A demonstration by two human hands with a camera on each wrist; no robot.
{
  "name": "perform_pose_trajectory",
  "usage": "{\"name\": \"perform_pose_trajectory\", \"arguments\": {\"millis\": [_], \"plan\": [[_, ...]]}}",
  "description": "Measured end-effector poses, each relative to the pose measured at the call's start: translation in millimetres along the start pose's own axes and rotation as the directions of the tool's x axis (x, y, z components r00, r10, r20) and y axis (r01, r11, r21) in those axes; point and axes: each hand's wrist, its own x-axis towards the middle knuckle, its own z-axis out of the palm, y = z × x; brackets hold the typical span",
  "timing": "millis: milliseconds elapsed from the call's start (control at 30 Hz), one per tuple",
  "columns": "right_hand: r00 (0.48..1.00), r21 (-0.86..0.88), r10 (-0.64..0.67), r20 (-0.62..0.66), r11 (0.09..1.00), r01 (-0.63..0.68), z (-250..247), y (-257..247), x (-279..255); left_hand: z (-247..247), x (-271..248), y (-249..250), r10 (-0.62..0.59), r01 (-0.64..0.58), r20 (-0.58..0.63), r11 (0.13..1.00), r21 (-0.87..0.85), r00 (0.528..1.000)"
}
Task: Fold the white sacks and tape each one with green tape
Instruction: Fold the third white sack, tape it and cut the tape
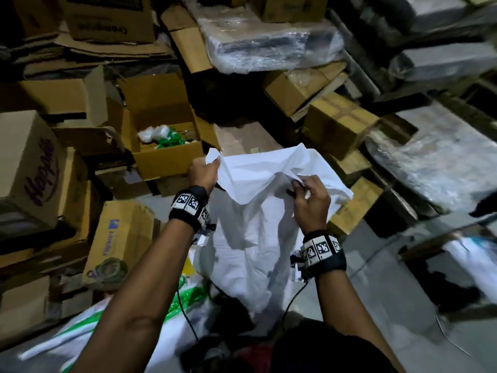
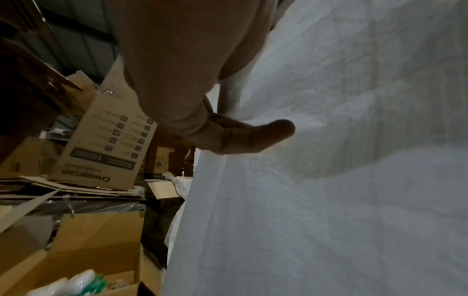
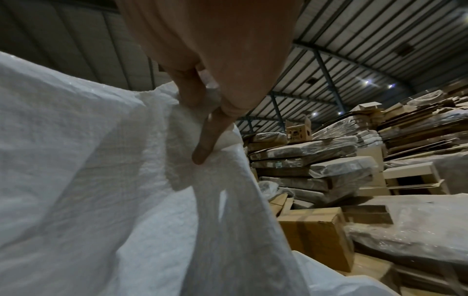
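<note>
While it hung in front of the person, one white sack (image 1: 258,238) of thin, crinkled woven plastic was held up by its top edge, the lower part draping in soft folds toward the floor. Its left corner was pinched in the grip of the left hand (image 1: 203,173), fingers curled over the rim; in the left wrist view the thumb (image 2: 266,134) was pressed flat against the cloth. A bunched fold near the right end of the top edge was gripped by the right hand (image 1: 312,200), with fingers closed round it and one finger (image 3: 210,138) laid along the crease. Two black wrist bands with square printed markers were worn. Behind the left hand an open cardboard box (image 1: 161,146) was seen, holding white and green items, possibly plastic bags, though the picture was too blurred to be sure. Flattened cartons and film-wrapped slabs were stacked all around.
</note>
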Motion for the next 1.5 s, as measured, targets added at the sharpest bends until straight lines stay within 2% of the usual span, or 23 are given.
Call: {"name": "perform_pose_trajectory", "arguments": {"millis": [167,267,367,467,567,633,700,733,800,833,867,900,933,967,1000,1033,1167,1267,1333,1400,1500], "plan": [[0.994,-0.024,0.081,0.075,0.997,-0.08,-47.1,53.9,5.4,52.8,-40.2,-32.1,-0.117,0.117,0.033,0.993,-0.002,0.993],[0.959,-0.007,0.214,0.187,0.976,-0.216,-68.1,109.7,11.6,81.5,-53.6,-54.9,-0.227,0.232,-0.06,0.97,0.074,0.972],[0.922,-0.053,0.278,0.269,0.96,-0.275,-83.5,162.8,21.2,106.1,-68.9,-75.3,-0.344,0.363,-0.172,0.928,0.088,0.923],[0.891,-0.076,0.338,0.304,0.94,-0.331,-92.6,210.8,38.0,132.1,-84.4,-86.5,-0.401,0.431,-0.252,0.899,0.079,0.881],[0.881,-0.067,0.353,0.313,0.934,-0.351,-95.5,239.4,62.8,155.4,-96.7,-93.5,-0.373,0.416,-0.332,0.907,0.068,0.867],[0.894,-0.06,0.303,0.33,0.952,-0.3,-102.4,246.8,71.6,171.6,-112.7,-99.4,-0.337,0.39,-0.416,0.92,0.046,0.845],[0.915,-0.052,0.262,0.307,0.964,-0.259,-115.5,248.8,69.5,188.2,-139.0,-105.5,-0.26,0.316,-0.503,0.948,0.028,0.824],[0.921,-0.06,0.266,0.285,0.964,-0.26,-123.6,252.6,63.2,195.8,-155.4,-110.0,-0.233,0.285,-0.508,0.958,0.025,0.829],[0.921,-0.102,0.297,0.25,0.954,-0.28,-139.5,259.7,43.6,208.5,-183.5,-126.4,-0.268,0.317,-0.407,0.947,0.054,0.873],[0.91,-0.133,0.335,0.242,0.941,-0.311,-145.5,266.0,30.4,212.0,-192.9,-138.6,-0.333,0.368,-0.297,0.927,0.071,0.895],[0.889,-0.166,0.393,0.234,0.917,-0.362,-149.7,271.0,18.5,212.5,-199.6,-150.8,-0.442,0.456,-0.149,0.887,0.07,0.884],[0.863,-0.203,0.453,0.223,0.888,-0.413,-152.8,275.4,7.1,210.4,-205.0,-161.2,-0.558,0.556,0.013,0.829,0.058,0.83],[0.843,-0.236,0.494,0.212,0.863,-0.447,-155.5,279.1,-2.6,205.3,-208.6,-170.3,-0.65,0.643,0.149,0.76,0.095,0.745],[0.83,-0.255,0.519,0.206,0.847,-0.466,-158.2,280.4,-9.9,198.3,-210.3,-173.1,-0.705,0.691,0.243,0.706,0.155,0.666],[0.821,-0.26,0.535,0.2,0.837,-0.482,-160.9,278.5,-16.2,190.3,-208.9,-174.6,-0.729,0.697,0.277,0.682,0.219,0.626],[0.817,-0.26,0.542,0.195,0.832,-0.49,-164.0,276.1,-21.7,182.0,-203.0,-175.4,-0.729,0.689,0.262,0.684,0.24,0.633],[0.813,-0.281,0.554,0.18,0.821,-0.497,-177.1,261.4,-46.8,150.2,-148.2,-179.5,-0.66,0.661,-0.056,0.739,0.127,0.749],[0.796,-0.21,0.575,0.187,0.815,-0.54,-184.3,253.3,-67.4,138.4,-87.1,-220.6,-0.517,0.535,-0.139,0.823,0.19,0.845],[0.797,-0.16,0.568,0.206,0.823,-0.545,-192.8,245.7,-81.6,138.4,-78.1,-203.8,-0.417,0.441,-0.141,0.859,0.262,0.898],[0.822,-0.142,0.513,0.246,0.858,-0.493,-203.3,239.2,-93.4,146.1,-77.8,-174.1,-0.37,0.369,-0.07,0.852,0.372,0.926],[0.812,-0.275,0.504,0.293,0.858,-0.433,-217.5,244.7,-107.8,169.7,-65.4,-169.3,-0.42,0.338,0.06,0.799,0.498,0.905]]}}
